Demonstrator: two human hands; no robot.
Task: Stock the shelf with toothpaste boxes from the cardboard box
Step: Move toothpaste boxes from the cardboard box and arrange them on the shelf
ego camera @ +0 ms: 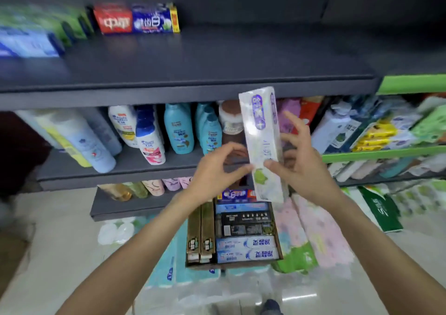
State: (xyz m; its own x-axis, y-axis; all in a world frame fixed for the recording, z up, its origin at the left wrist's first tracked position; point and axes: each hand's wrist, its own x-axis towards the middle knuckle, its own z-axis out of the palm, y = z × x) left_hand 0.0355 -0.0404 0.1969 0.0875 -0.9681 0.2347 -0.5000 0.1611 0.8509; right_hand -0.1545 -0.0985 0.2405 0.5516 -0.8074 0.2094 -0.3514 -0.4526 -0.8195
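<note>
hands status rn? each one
Left hand: pinching the lower edge of the white toothpaste box.
Right hand: holding the same box, thumb in front.

I see both hands holding one white toothpaste box point(261, 143) almost upright, the left hand point(214, 169) pinching its left edge, the right hand point(299, 162) its right side. Below them the cardboard box point(235, 265) holds more toothpaste boxes, under the dark shelf point(217, 61).

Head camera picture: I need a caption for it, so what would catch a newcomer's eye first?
A white and purple toothpaste box stands almost upright mid-frame, held between the left hand and the right hand. Below lies the cardboard box packed with more; above, the dark top shelf is mostly bare.
</note>
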